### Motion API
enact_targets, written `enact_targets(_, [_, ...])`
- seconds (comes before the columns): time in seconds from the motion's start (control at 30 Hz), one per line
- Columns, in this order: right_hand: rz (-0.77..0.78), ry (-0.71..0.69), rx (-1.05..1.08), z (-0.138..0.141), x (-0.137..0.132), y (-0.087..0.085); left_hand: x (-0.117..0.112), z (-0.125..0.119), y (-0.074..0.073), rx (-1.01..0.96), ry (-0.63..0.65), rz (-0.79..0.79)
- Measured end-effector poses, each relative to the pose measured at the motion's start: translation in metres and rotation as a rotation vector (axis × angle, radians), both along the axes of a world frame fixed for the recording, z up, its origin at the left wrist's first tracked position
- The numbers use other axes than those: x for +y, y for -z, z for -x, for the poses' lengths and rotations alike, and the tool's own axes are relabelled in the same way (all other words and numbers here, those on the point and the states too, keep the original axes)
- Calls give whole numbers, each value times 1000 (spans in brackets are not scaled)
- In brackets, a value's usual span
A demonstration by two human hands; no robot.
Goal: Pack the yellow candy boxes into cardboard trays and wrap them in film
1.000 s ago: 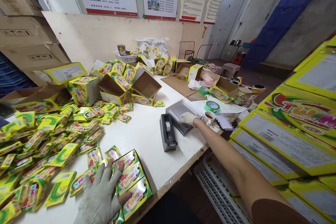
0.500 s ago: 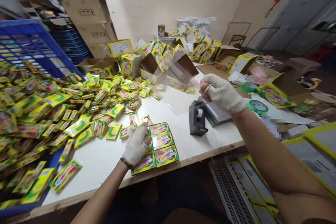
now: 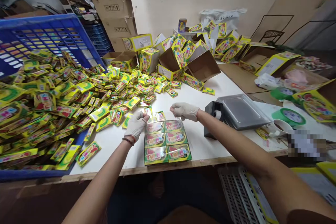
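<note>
A clear plastic sheet [image 3: 168, 131], thin enough that lettering shows through it, spreads over a block of six TWINS boxes [image 3: 168, 154] on a white tabletop [image 3: 198, 148], just on the wearer's side of the grip. The left hand [image 3: 136, 125] and the right hand [image 3: 186, 110], both in pale knit gloves with bare fingertips, pinch the sheet along its far edge, thumbs and fingers together on the film. The yellow-and-green boxes sit in three rows of two, printed faces up.

Loose boxes too numerous to count form a heap [image 3: 70, 94] left of the grip, a few straying just beyond the sheet's far edge. One blue crate [image 3: 55, 35] borders the heap. Right of the grip stands one black tape dispenser [image 3: 209, 131], close behind the right forearm; past it are one grey flat pack [image 3: 243, 110], two green tape rolls [image 3: 279, 114] and one cup [image 3: 275, 130] of dark drink. At least two opened cartons [image 3: 206, 67] crowd the table beyond the hands.
</note>
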State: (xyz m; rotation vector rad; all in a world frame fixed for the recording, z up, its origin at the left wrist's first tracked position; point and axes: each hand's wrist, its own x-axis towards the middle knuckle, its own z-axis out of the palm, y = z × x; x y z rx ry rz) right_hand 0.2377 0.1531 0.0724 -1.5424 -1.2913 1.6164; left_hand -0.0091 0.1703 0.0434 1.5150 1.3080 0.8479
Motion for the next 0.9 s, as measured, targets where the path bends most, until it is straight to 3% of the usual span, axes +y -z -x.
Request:
enact_targets(0.1, [6, 62, -44, -9, -6, 11, 10, -9, 14, 123, -7, -68])
enact_targets(0.2, [5, 136, -1, -11, -14, 17, 15, -11, 8, 210, -5, -103])
enact_targets(0.27, [-48, 209, 75, -8, -18, 14, 11, -11, -8, 257, -59, -172])
enact_targets(0.37, [-238, 388, 207, 6, -22, -9, -14, -14, -42, 298, -141, -480])
enact_targets(0.43, [-460, 501, 313, 23, -27, -30, -42, -25, -64, 185, -74, -689])
enact_targets(0.47, [-562, 510, 365, 32, -30, -41, -57, -32, -72, 68, -42, -698])
enact_targets(0.53, [-692, 433, 415, 48, -38, -60, -83, -46, -80, -162, 74, -549])
enact_targets(0.63, [-736, 253, 236, 58, -51, -76, -104, -58, -79, -502, 111, -280])
enact_targets(0.73, [-646, 100, 43, 49, -62, -80, -108, -59, -74, -749, 130, -83])
enact_targets(0.83, [-518, 13, 50, 37, -71, -81, -110, -56, -72, -851, 169, -6])
enact_targets(0.9, [-511, 7, 63, 33, -76, -82, -112, -56, -73, -884, 191, 4])
